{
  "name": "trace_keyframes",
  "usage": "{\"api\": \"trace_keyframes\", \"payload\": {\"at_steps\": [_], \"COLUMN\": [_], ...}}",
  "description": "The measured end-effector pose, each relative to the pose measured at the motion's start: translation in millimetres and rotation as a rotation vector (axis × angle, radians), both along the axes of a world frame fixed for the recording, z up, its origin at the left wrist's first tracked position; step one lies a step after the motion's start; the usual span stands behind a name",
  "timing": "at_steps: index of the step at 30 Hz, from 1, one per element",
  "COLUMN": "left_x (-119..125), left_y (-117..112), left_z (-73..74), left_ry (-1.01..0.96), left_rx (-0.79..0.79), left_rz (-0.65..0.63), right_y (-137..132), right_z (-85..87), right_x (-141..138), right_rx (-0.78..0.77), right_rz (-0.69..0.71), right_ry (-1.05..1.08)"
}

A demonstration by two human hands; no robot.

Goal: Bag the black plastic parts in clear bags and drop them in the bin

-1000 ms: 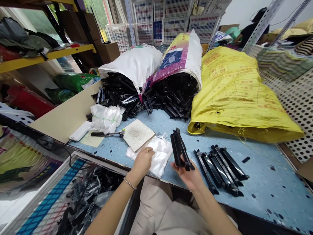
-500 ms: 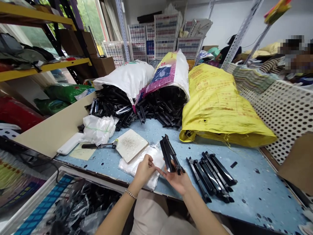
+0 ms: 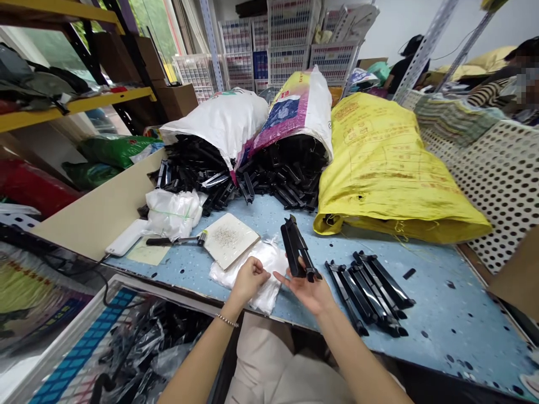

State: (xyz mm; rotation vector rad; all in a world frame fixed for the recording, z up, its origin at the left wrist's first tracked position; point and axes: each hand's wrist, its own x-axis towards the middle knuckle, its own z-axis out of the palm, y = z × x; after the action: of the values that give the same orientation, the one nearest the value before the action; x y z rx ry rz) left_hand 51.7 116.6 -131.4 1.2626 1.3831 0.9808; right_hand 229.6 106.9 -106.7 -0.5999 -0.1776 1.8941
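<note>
My right hand [image 3: 309, 287] grips the near end of a long black plastic part [image 3: 295, 248], which points away from me above the blue table [image 3: 425, 303]. My left hand [image 3: 249, 278] is closed in a pinch over a stack of clear plastic bags [image 3: 260, 264], fingertips close to the right hand; what it pinches is too small to make out. A row of several similar black parts [image 3: 370, 292] lies just right of my right hand.
Two open sacks [image 3: 227, 120] spill black parts [image 3: 269, 174] at the table's back, beside a full yellow sack [image 3: 391, 163]. A white tile with small screws [image 3: 229, 238], a screwdriver [image 3: 177, 241] and a white bundle [image 3: 172, 210] lie left. A crate of bagged parts [image 3: 138, 348] stands below left. A perforated white panel [image 3: 501, 185] borders the right.
My left hand lifted off the plastic bags and drew toward the right hand, closing into a pinch. The right hand kept hold of the black part, which shifted slightly.
</note>
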Motion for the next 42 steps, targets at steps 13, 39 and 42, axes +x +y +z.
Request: {"api": "trace_keyframes", "payload": {"at_steps": [13, 39, 42], "left_x": [-16.7, 13.5, 23.6], "left_y": [-4.9, -81.6, -87.5], "left_z": [30.6, 76.6, 80.1], "left_ry": [0.808, 0.413, 0.406], "left_rx": [0.39, 0.494, 0.453], "left_rz": [-0.188, -0.619, -0.678], "right_y": [6.3, -54.5, -61.2], "right_z": [-21.2, -26.0, -13.6], "right_x": [-19.5, -4.6, -13.0], "right_rx": [0.011, -0.005, 0.149], "right_rz": [-0.048, 0.163, 0.003], "right_ry": [-0.208, -0.144, -0.529]}}
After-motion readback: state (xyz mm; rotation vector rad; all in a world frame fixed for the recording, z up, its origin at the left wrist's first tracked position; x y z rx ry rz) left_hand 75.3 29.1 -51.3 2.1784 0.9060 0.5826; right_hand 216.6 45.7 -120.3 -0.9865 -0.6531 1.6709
